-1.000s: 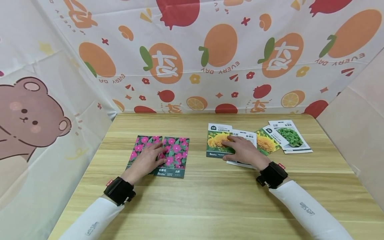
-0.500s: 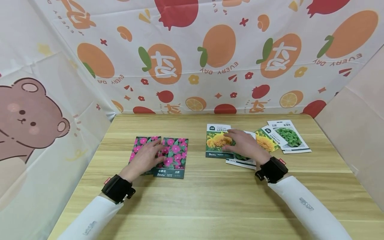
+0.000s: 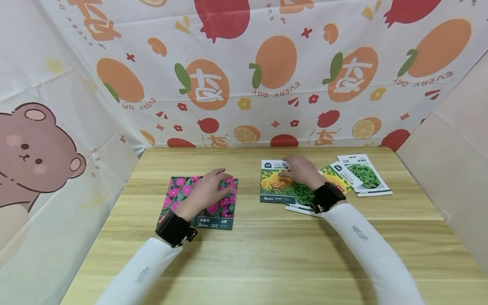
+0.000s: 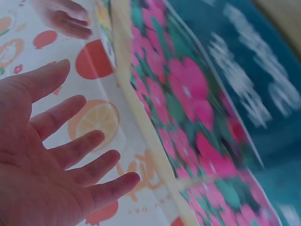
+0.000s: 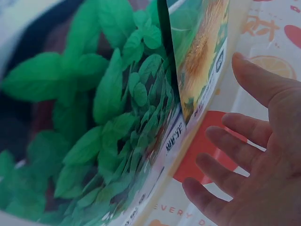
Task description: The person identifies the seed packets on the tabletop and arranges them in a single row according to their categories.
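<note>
Two pink flower packets [image 3: 213, 203] sit paired on the counter [image 3: 267, 250] under our flat left hand [image 3: 207, 192]; our spread right hand [image 3: 301, 169] hovers over the sunflower packet [image 3: 275, 182]; other packets look unsorted.

A wooden table [image 3: 267, 254] stands under a fruit-print cloth backdrop [image 3: 244, 72]; a bear-print cloth [image 3: 34, 156] hangs at left, a plain beige panel [image 3: 453, 169] at right.
</note>
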Tool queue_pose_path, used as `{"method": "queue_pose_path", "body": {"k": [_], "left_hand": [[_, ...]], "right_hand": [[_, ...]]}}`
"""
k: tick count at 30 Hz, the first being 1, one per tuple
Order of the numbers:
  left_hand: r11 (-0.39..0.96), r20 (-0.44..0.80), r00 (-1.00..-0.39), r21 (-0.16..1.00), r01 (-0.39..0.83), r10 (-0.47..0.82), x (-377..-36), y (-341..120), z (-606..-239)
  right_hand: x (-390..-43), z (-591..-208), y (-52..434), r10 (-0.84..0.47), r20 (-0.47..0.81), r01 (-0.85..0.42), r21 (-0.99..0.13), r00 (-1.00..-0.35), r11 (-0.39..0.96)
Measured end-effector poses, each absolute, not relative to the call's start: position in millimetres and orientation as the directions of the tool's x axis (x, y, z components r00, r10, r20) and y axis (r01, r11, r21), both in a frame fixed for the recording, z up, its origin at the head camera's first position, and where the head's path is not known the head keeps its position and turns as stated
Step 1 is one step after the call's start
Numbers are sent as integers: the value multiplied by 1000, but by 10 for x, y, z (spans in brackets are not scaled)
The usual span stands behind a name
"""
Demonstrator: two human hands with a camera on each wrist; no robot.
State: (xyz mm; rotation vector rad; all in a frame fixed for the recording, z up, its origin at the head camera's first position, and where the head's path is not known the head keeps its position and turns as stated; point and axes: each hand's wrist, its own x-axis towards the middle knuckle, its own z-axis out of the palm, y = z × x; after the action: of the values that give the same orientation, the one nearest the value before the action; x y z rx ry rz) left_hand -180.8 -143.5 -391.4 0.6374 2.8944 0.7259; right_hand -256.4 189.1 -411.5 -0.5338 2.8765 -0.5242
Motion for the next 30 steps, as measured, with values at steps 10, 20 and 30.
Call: {"method": "queue_pose_path", "body": {"k": [10,20,30], "left_hand": [[779,21,-928,536,324,371,-1877,-1215,-3979],[767,20,-938,569,296,347,-1887,-1161,-4058],[735,30,-951,627,258,309,-1866,-1116,-4113]], "right_hand": [[-2675,-4181,1762,-376,-157,-308,-338,-913,889],[-2680,-4164,1797,-377,-166,-305,-341,-911,889],[-2655,-4016,1857,-401,-30,-314,-571,-916,759]]}}
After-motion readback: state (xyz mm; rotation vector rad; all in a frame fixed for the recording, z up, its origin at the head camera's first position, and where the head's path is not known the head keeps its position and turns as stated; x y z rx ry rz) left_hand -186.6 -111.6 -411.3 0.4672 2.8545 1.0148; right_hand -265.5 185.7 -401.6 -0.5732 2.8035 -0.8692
